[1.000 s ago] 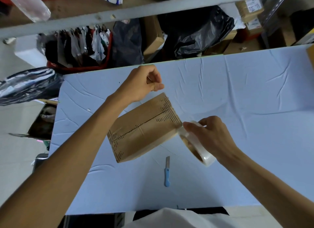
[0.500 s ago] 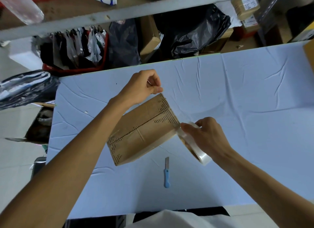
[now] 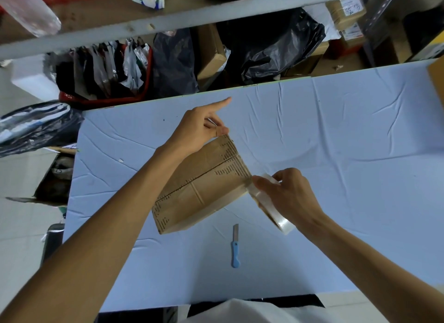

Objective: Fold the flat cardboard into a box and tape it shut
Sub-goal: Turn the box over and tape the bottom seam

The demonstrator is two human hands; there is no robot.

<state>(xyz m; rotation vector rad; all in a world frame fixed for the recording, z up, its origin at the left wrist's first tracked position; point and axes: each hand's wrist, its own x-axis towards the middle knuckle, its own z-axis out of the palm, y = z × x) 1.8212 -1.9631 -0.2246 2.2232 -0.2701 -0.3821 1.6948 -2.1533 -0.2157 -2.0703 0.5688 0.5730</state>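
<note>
A folded brown cardboard box [image 3: 204, 193] lies on the blue-covered table [image 3: 336, 142], its top flaps meeting along a centre seam. My left hand [image 3: 197, 132] is at the box's far corner. Its thumb and curled fingers pinch what looks like the free end of clear tape, and its index finger sticks straight out. My right hand [image 3: 288, 195] grips the clear tape roll [image 3: 281, 223] against the box's right corner. The tape strip between the two hands is hard to make out along the box's right edge.
A small blue-handled utility knife [image 3: 235, 248] lies on the table in front of the box. Beyond the table's far edge are a red basket of bags [image 3: 108, 82], black plastic bags [image 3: 276, 46] and cardboard parcels under a shelf [image 3: 168, 17]. A cardboard edge [image 3: 437, 77] shows at far right.
My left hand's index finger has straightened and now points away. The hand has dropped closer to the box's far corner. My right hand stays on the tape roll at the right corner.
</note>
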